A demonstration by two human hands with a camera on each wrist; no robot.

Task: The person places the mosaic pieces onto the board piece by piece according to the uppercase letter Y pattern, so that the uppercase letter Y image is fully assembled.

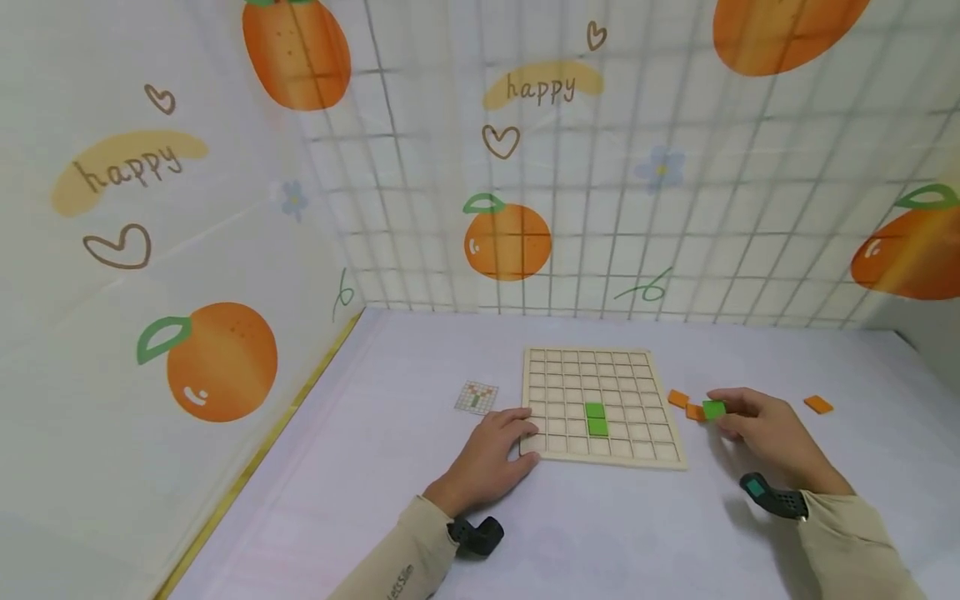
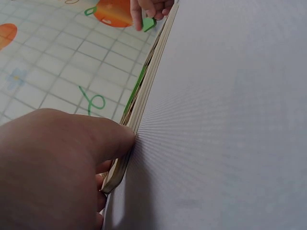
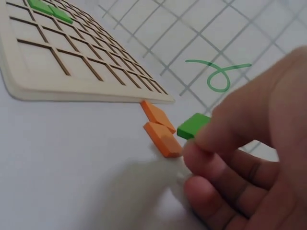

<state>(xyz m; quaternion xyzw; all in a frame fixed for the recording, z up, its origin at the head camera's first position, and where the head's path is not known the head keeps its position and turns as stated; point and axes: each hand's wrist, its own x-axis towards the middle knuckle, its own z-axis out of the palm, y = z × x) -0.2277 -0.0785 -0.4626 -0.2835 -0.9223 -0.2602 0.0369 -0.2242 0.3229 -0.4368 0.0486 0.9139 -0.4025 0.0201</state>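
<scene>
A wooden grid board (image 1: 555, 404) lies flat on the table, with two green square tiles (image 1: 596, 419) in adjoining cells of one column. My left hand (image 1: 491, 454) holds the board's near left corner; in the left wrist view the thumb (image 2: 103, 136) presses against the board's edge. To the right of the board, my right hand (image 1: 772, 429) pinches a green tile (image 3: 193, 125) between thumb and fingers, raised off the table. Just below and beside that tile lie two orange tiles (image 3: 163, 139), touching or nearly touching each other near the board's right edge.
A small card with a coloured grid pattern (image 1: 477, 397) lies left of the board. Another orange tile (image 1: 818, 404) rests farther right, beyond my right hand. A printed curtain (image 1: 420, 183) with oranges and grid lines rises behind the white table (image 1: 600, 525).
</scene>
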